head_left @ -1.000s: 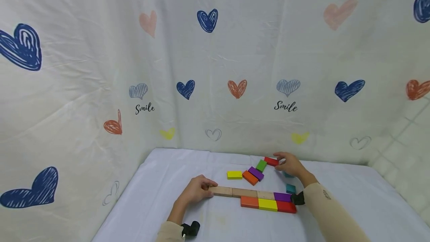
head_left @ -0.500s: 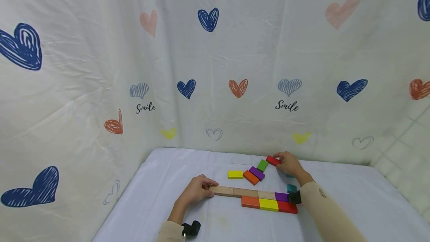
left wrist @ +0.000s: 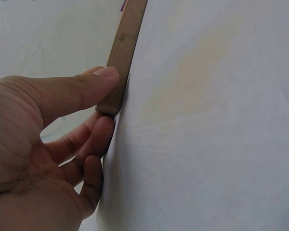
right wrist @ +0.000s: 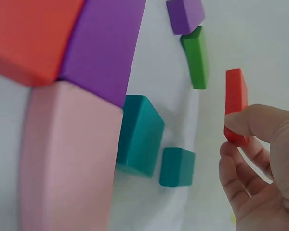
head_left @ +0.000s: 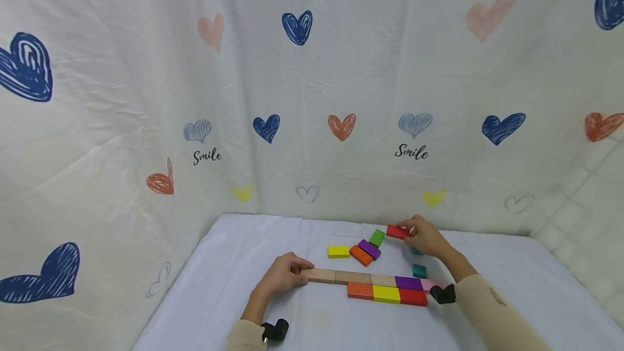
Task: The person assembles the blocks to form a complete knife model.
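At the back of the table my right hand (head_left: 425, 236) pinches a red block (head_left: 397, 232) by its right end; in the right wrist view the thumb lies across that red block (right wrist: 236, 103). My left hand (head_left: 285, 274) holds the left end of a row of plain wooden blocks (head_left: 353, 278), thumb on one side of the end block (left wrist: 123, 57) and fingers at its end. A purple block (head_left: 408, 283) and a pink block (head_left: 427, 284) continue that row. Along its front lie an orange block (head_left: 360, 290), a yellow block (head_left: 386, 294) and a red block (head_left: 413, 297).
Loose blocks lie behind the row: yellow (head_left: 338, 252), orange (head_left: 361, 255), purple (head_left: 369, 249) and green (head_left: 377, 238). Two teal blocks (right wrist: 140, 137) sit between the row's right end and my right hand. A white curtain (head_left: 312, 167) with printed hearts hangs behind the table.
My right hand has closed its fingers on the red block and shifted it slightly right, away from the green one. The pink block now shows past my right wrist. My left hand stays put.
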Motion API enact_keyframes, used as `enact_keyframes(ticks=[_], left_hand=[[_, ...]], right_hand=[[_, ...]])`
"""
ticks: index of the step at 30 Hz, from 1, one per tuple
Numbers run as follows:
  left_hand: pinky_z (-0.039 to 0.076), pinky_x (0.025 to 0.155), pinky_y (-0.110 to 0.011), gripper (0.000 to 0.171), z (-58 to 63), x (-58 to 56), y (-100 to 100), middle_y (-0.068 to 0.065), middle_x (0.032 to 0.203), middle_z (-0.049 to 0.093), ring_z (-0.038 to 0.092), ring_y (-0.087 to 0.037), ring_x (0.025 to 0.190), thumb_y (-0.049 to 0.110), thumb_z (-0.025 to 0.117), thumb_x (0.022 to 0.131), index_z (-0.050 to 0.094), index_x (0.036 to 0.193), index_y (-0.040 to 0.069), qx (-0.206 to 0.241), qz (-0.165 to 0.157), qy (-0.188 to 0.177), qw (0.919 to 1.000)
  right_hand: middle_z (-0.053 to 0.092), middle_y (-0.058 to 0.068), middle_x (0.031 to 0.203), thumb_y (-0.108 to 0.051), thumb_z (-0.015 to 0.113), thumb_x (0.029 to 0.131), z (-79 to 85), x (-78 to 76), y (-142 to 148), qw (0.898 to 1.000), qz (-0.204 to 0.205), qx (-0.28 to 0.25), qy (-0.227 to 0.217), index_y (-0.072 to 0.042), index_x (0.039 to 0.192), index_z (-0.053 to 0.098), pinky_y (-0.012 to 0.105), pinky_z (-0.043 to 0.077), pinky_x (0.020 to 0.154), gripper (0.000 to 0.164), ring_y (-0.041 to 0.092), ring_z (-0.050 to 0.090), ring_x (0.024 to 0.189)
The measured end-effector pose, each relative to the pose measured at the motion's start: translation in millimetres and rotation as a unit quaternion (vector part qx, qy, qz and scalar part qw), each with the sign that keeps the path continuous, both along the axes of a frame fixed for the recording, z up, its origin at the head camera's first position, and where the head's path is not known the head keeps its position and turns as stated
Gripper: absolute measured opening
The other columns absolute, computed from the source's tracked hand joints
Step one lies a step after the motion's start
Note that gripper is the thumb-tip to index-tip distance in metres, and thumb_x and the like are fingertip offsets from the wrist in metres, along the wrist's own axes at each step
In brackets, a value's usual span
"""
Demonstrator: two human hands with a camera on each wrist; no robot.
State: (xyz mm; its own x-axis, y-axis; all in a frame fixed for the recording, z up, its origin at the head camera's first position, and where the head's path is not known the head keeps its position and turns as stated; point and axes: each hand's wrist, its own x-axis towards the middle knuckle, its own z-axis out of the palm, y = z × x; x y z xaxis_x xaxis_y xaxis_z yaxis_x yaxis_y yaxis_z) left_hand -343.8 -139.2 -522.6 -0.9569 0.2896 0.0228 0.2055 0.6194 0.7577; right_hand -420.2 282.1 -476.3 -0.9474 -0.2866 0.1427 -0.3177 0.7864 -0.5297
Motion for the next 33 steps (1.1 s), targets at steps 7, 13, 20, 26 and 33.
enact_keyframes(ticks=[7, 13, 20, 26, 33], left_hand=[[0.041, 0.07, -0.029, 0.028, 0.8, 0.9, 1.1, -0.003, 0.094, 0.061, 0.05, -0.017, 0.084, 0.011, 0.083, 0.084, 0.081, 0.109, 0.023, -0.004, -0.001, 0.0, 1.0], [0.041, 0.07, -0.028, 0.028, 1.1, 1.8, 0.7, -0.003, 0.094, 0.061, 0.051, -0.016, 0.084, 0.01, 0.082, 0.084, 0.081, 0.11, 0.023, -0.006, -0.001, 0.006, 1.0], [0.041, 0.072, -0.028, 0.029, 2.2, 2.7, 0.8, -0.001, 0.094, 0.06, 0.051, -0.016, 0.085, 0.009, 0.082, 0.085, 0.081, 0.11, 0.022, -0.004, -0.002, 0.006, 1.0], [0.041, 0.071, -0.029, 0.029, 2.8, 3.1, 1.6, -0.002, 0.094, 0.06, 0.05, -0.017, 0.085, 0.009, 0.082, 0.084, 0.081, 0.11, 0.021, -0.002, -0.002, 0.005, 1.0], [0.041, 0.071, -0.028, 0.029, 1.3, 1.9, 1.2, -0.003, 0.094, 0.06, 0.05, -0.016, 0.085, 0.009, 0.082, 0.084, 0.081, 0.11, 0.022, -0.002, 0.0, 0.007, 1.0]], right_hand=[[0.057, 0.007, 0.1, -0.007, 0.077, 0.089, 11.1, 29.9, 7.9, 0.999, 0.039, -0.006, 0.02, -0.011, 0.125, 0.072, 0.021, 0.05, 0.069, 0.036, 0.02, 0.054, 0.091], [0.055, 0.003, 0.1, -0.009, 0.078, 0.088, 17.7, 53.4, 12.5, 0.999, 0.048, -0.016, 0.017, -0.013, 0.126, 0.071, 0.021, 0.051, 0.069, 0.039, 0.019, 0.052, 0.091], [0.056, 0.001, 0.101, -0.007, 0.077, 0.087, 16.2, 76.8, 10.7, 0.997, 0.063, -0.033, 0.0, -0.013, 0.126, 0.072, 0.02, 0.052, 0.072, 0.039, 0.016, 0.054, 0.091], [0.057, -0.001, 0.099, -0.01, 0.079, 0.086, 13.8, 98.1, -0.4, 0.995, 0.091, -0.031, -0.01, -0.015, 0.123, 0.073, 0.02, 0.054, 0.072, 0.038, 0.012, 0.056, 0.087], [0.057, -0.002, 0.1, -0.018, 0.08, 0.087, 5.2, 116.8, -19.0, 0.991, 0.107, -0.046, -0.066, -0.021, 0.124, 0.073, 0.021, 0.054, 0.07, 0.037, 0.011, 0.055, 0.088]])
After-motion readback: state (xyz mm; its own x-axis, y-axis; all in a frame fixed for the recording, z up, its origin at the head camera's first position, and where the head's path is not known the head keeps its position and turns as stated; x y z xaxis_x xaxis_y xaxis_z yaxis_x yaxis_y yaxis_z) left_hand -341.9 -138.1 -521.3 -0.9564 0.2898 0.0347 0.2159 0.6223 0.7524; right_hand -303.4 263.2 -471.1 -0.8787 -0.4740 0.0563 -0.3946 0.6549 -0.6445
